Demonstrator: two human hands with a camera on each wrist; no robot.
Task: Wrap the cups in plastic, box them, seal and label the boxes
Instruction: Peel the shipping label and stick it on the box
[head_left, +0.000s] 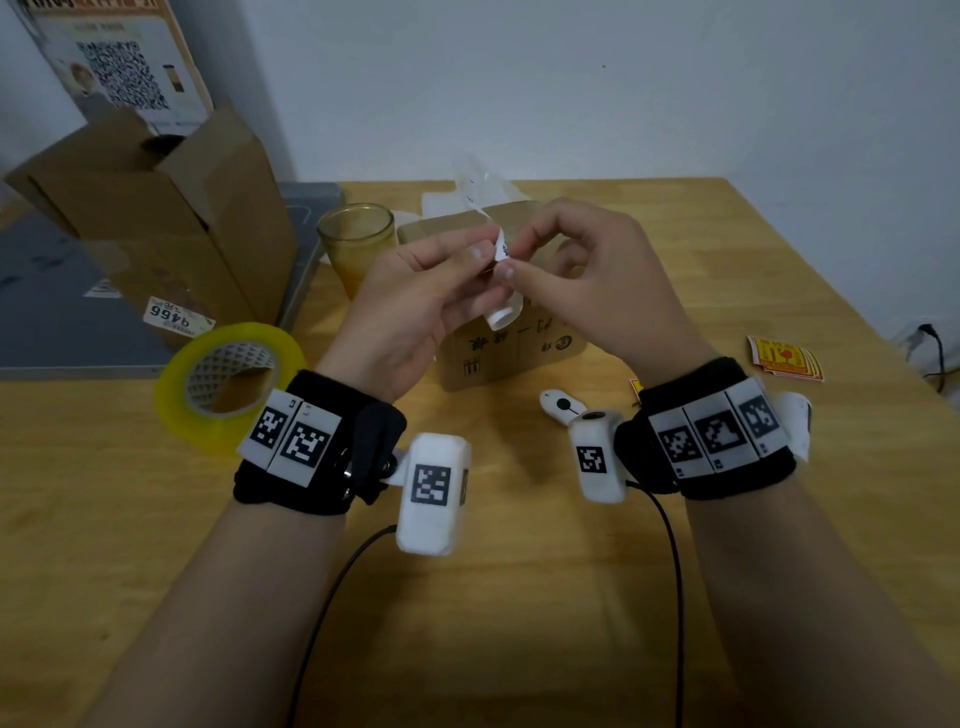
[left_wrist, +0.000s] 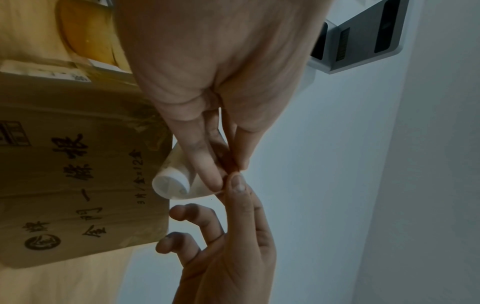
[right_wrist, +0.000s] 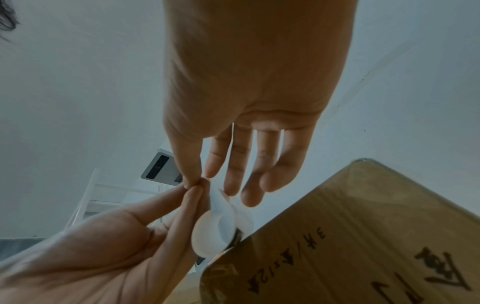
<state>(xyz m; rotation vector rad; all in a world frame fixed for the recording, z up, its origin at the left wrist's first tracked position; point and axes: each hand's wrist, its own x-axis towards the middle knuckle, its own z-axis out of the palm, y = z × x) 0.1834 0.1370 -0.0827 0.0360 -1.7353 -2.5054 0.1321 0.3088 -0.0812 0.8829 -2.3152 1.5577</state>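
Above the sealed box (head_left: 498, 332), the left hand (head_left: 415, 306) holds a label roll (head_left: 503, 314) while the right hand (head_left: 587, 280) pinches its free end (head_left: 501, 248); careless peeling could tear or curl the sticker.

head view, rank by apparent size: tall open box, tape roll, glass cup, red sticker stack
1. tall open box, back left, clearly largest.
2. tape roll.
3. glass cup, partly hidden by the left hand; it also stands farther away than the tape, so their order is unsure.
4. red sticker stack, smallest.
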